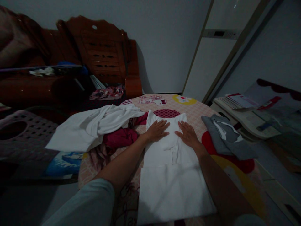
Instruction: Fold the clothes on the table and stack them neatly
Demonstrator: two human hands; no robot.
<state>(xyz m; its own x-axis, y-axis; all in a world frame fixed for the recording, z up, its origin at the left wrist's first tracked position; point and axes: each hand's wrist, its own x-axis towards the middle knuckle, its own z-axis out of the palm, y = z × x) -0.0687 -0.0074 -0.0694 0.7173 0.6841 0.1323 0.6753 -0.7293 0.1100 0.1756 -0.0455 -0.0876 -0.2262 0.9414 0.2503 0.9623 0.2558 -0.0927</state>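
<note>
A white garment (171, 188) lies flattened lengthwise on a round surface covered by a patterned pink cloth (197, 110), its lower part folded over. My left hand (158, 130) presses flat on its far left part, fingers spread. On the far right part rests my right hand (187, 134), also flat with the fingers apart. A small raised crease or cord shows between my forearms. Left of my left arm is a heap of white cloth (94, 125) over a dark red cloth (121, 137). A folded grey garment (227, 138) with white strings lies right of my right hand.
A carved wooden bench (101, 50) stands behind on the left, with a crumpled patterned cloth (108, 93) on its seat. At the far left is a pink perforated basket (35, 131). Papers (242, 102) lie on a pale cabinet at right. A tall white appliance (199, 62) stands behind.
</note>
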